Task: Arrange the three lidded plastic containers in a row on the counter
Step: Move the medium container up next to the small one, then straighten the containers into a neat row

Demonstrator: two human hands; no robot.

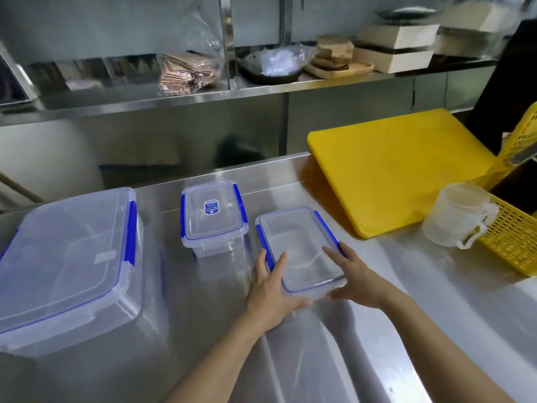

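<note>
Three clear plastic containers with blue lid clips stand on the steel counter (203,330). The large container (66,263) is at the left. A small tall container (213,216) with a blue label sits in the middle, further back. The flat container (299,248) is to its right, tilted slightly clockwise. My left hand (271,292) grips its near left corner, with the thumb at the front edge. My right hand (353,279) holds its near right side, fingers resting on the lid edge.
A yellow cutting board (401,170) leans at the right back. A translucent measuring jug (456,218) stands beside a yellow basket (514,237) at the right edge. A steel shelf (203,96) above holds bags, wooden boards and boxes.
</note>
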